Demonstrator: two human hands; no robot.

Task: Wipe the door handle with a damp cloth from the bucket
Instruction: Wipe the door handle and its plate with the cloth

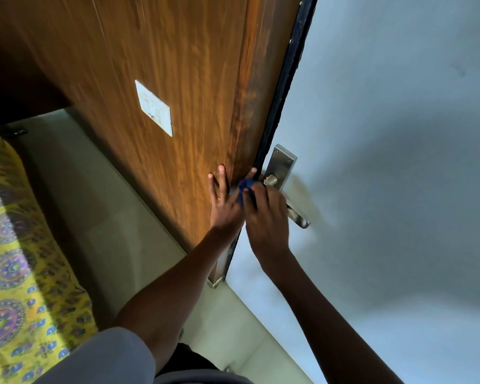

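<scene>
A silver lever door handle [298, 216] on a metal backplate [281, 164] is fixed to the pale blue-grey door [385, 189]. My right hand [266, 217] is closed on a small blue cloth [245, 188] and presses it against the handle near its pivot, covering most of the lever. My left hand [222, 198] lies flat with fingers spread on the brown wooden panel [178, 79] next to the door's black edge [286, 79]. No bucket is in view.
A white switch plate [154, 108] sits on the wooden panel. A bed with a yellow patterned cover [17, 273] fills the lower left. Pale floor tiles [108, 217] run between the bed and the wood panel.
</scene>
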